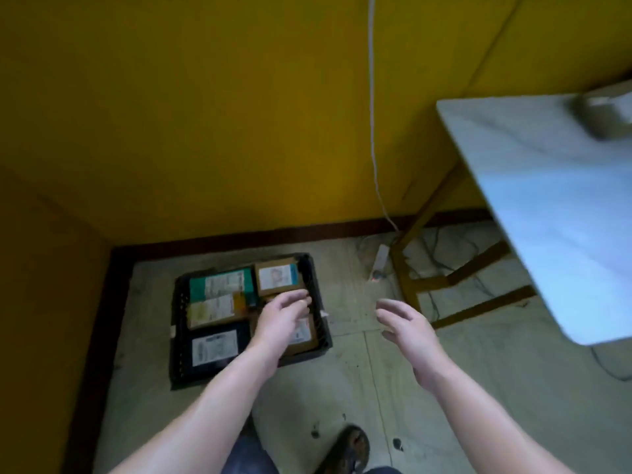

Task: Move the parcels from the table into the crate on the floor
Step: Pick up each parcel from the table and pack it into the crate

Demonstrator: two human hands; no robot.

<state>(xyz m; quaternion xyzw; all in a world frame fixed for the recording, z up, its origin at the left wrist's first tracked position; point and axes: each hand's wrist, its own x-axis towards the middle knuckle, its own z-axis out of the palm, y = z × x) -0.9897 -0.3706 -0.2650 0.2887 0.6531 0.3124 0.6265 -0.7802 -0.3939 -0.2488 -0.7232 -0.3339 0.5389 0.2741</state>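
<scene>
Your bare left forearm (212,398) and bare right forearm (478,415) reach forward and down, side by side and well apart. Your left hand (284,316) hangs palm down, with its fingers (301,298) loosely curled together and gripping nothing. Your right hand (407,325) is turned so its palm faces inward towards the left one. Its fingers are extended and a little fanned, the thumb (388,335) dropped below them, and it holds nothing either. The two hands are level in the view and do not touch.

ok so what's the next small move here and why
Probably turn right toward the table: both the left hand and right hand are empty, the crate holds several parcels, and a blurred object, maybe a parcel, sits there.
</scene>
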